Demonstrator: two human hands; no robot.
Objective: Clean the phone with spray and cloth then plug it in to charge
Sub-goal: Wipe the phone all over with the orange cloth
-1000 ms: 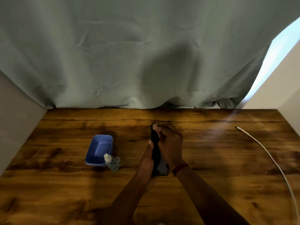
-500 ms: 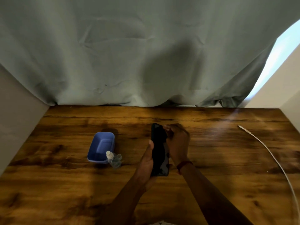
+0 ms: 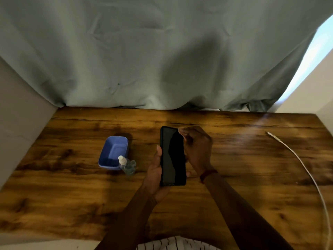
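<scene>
Phone (image 3: 173, 156) held screen-up above the middle of the table (image 3: 72, 195).
The left hand (image 3: 155, 175) has its grip wrapped round the phone's lower left edge (thumb along the side). The right hand (image 3: 198, 150), fingers curled, seems to pinch the upper right edge. A spray bottle (image 3: 127, 165) stands at the phone's 9 o'clock, just beside a blue tub (image 3: 113, 150). A white cable (image 3: 306, 168) lies well apart at 3 o'clock.

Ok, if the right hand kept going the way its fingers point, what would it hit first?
The phone. The fingers of the right hand point left at its upper right edge, and the left hand holds it there. They look at or nearly on it; depth is unclear.
</scene>
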